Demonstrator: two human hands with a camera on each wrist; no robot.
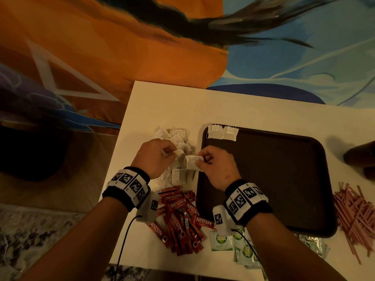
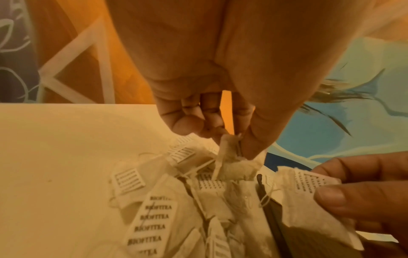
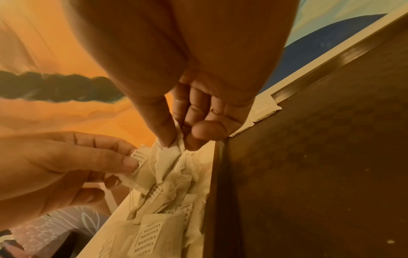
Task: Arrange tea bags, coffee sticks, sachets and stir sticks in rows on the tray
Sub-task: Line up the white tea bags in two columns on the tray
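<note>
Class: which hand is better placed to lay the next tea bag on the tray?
Right hand: it pinches a free tea bag beside the tray; the left hand is over the pile.

coffee sticks (image 1: 178, 218): "NESCAFE CLASSIC" | tea bag tags (image 2: 152, 225): "BIOFITEA" | green sachets (image 1: 221, 241): print too blurred to read

A home, most likely a bedroom or living room. A small white table (image 1: 154, 106) stands against a big soft printed fabric (image 1: 101, 37) in orange and blue (a bedspread or throw, its folds plain in the wrist views), and a patterned rug (image 1: 30, 230) covers the floor at the lower left. The warm, dim lamplight looks domestic too. On the table lie household hot-drink supplies: Nescafé Classic coffee sticks (image 1: 178, 216), paper tea bags (image 1: 178, 138) and a dark brown serving tray (image 1: 274, 179).
</note>
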